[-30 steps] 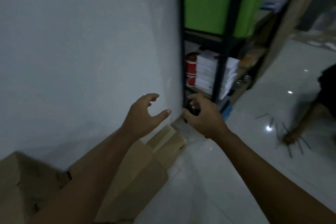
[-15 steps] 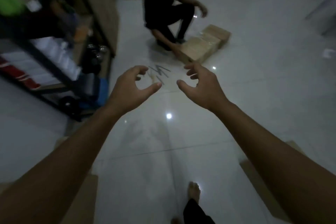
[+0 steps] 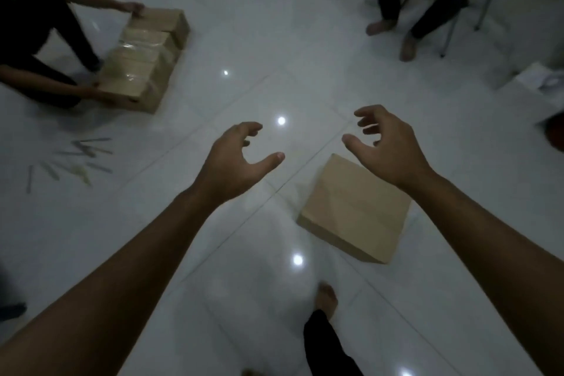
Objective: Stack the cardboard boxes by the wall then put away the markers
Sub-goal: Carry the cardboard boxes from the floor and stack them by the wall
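Both arms are stretched forward over the floor [image 3: 274, 40]. The left hand [image 3: 235, 162] and right hand [image 3: 387, 146] are held wide, fingers loosely curled, empty. A box [image 3: 354, 210] lies below the right hand; markers [image 3: 73, 159] are scattered far left.

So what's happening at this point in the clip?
The wearer stands over a white tiled floor with both arms out, left hand and right hand loosely curled and holding nothing. A single cardboard box lies on the floor just below the right hand. To the left, another person grips a row of taped boxes; markers lie scattered nearby.
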